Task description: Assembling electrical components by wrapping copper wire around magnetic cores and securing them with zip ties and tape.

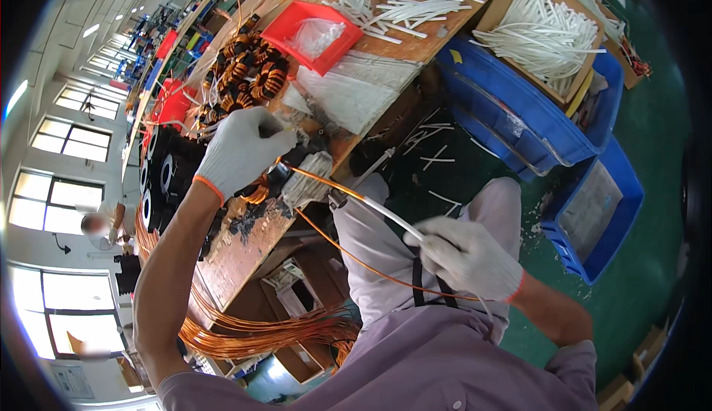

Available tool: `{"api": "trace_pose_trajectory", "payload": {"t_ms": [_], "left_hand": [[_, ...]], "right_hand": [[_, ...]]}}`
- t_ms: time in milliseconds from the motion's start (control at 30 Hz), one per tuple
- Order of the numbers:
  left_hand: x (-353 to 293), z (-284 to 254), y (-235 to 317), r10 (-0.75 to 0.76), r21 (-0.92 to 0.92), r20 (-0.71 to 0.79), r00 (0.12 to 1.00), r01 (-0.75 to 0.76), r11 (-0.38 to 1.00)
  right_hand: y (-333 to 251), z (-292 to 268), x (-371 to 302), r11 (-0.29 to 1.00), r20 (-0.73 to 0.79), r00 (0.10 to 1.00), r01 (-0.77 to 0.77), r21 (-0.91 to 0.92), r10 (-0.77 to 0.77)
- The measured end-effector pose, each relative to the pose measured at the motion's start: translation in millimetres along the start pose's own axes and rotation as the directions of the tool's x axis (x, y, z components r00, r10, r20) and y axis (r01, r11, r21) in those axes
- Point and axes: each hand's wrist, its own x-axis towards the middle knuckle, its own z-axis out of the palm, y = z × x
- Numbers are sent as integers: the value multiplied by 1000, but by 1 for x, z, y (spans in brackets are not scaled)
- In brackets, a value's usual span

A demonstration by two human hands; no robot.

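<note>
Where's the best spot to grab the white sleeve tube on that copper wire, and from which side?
Probably at the white sleeve tube's lower end, beside the right hand that grips it, coming from the person's right. It slants up-left along the copper wire toward the coil under the left hand, so pinching across its thin width looks safest.

Left hand (241, 151) on coil (297, 177); right hand (463, 255) grips white sleeve (386, 214).

Single head-worn fisheye view, steeply downward, close over workbench (245, 255) and lap.
</note>
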Motion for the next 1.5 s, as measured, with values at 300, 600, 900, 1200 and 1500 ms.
{"api": "trace_pose_trajectory", "payload": {"t_ms": [300, 600, 900, 1200, 1500], "left_hand": [[3, 2, -3, -39, -8, 37, 999, 39, 999], [-11, 4, -6, 163, 182, -78, 984, -147, 972], [-4, 10, -5, 179, 222, -112, 977, -151, 963], [-6, 9, -6, 163, 205, -108, 981, -138, 969], [-5, 9, 3, 86, 197, -146, 986, -57, 979]], "right_hand": [[-23, 46, 119, 941, 19, 972, 231, -249, -234], [-42, 43, 124, -28, 168, 445, 305, -952, -880], [106, 142, 122, 923, 114, 987, 148, -355, -115], [-14, -4, 167, 116, 261, 740, 415, -902, -620], [-58, 9, 196, -413, 473, 148, 312, -855, -868]]}}
